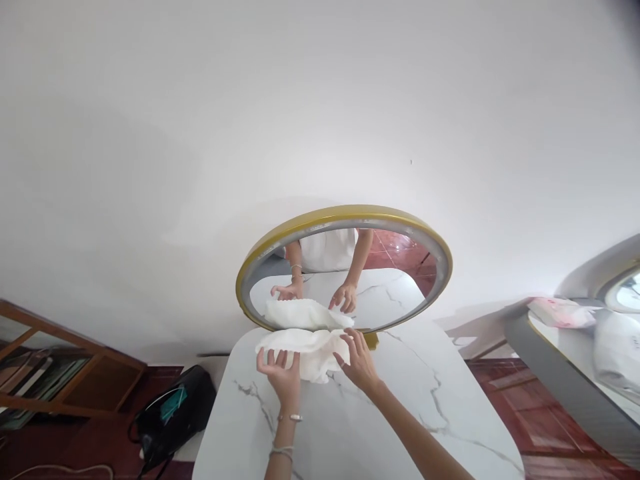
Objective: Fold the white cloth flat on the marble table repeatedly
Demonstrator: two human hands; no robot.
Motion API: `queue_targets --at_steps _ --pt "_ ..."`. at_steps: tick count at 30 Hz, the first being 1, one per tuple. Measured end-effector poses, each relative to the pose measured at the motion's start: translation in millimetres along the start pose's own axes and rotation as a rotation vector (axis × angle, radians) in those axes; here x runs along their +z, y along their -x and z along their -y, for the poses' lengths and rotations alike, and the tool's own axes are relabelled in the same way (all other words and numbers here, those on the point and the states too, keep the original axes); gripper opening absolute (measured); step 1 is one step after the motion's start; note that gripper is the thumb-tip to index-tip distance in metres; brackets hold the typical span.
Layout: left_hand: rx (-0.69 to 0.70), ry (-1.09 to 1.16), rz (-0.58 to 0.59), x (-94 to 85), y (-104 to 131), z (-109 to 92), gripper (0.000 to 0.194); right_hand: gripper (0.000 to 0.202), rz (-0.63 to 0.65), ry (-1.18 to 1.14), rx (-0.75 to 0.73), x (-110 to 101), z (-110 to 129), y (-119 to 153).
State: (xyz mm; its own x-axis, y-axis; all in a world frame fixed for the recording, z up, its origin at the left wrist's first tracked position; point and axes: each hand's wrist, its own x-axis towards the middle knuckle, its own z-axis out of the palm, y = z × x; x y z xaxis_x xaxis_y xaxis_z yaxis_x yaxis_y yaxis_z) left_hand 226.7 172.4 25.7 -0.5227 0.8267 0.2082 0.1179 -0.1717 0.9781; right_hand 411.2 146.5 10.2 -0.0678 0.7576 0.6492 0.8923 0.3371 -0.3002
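Observation:
A crumpled, soft white cloth lies across the marble-patterned tabletop, close to the foot of a round mirror. My left hand, with bracelets on its wrist, has its fingers curled on the cloth's near left part. At the right end, my right hand grips the cloth with bent fingers, its thumb toward the middle. Both hands and the cloth are repeated in the mirror's glass. Folds hide part of what the fingertips touch.
A white wall rises behind the gold-rimmed mirror. On the floor at left are a black bag and a wooden cabinet. To the right, another table carries a pink and white packet and a white bundle.

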Motion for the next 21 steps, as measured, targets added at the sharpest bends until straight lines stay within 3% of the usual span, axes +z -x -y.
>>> queue_targets --at_steps 2,5,8,11,16,21 --pt "0.012 -0.072 0.099 -7.0 -11 -4 0.076 0.048 0.082 -0.015 -0.036 4 7 -13" --pt "0.145 -0.226 0.268 -13.3 -22 -1 0.042 0.06 0.266 -0.017 -0.109 17 16 -34" --pt "0.251 -0.369 0.395 -11.8 -18 12 0.039 0.049 0.372 0.009 -0.09 26 16 -38" --pt "0.291 -0.449 0.558 -1.0 -1 24 0.04 0.035 0.377 0.03 -0.036 25 6 -21" --pt "0.356 -0.494 0.661 24.9 33 19 0.035 0.027 0.348 0.071 0.044 -5 -18 16" --pt "0.636 -0.585 0.661 24.6 49 -25 0.027 0.032 0.373 -0.091 -0.13 -63 -36 39"
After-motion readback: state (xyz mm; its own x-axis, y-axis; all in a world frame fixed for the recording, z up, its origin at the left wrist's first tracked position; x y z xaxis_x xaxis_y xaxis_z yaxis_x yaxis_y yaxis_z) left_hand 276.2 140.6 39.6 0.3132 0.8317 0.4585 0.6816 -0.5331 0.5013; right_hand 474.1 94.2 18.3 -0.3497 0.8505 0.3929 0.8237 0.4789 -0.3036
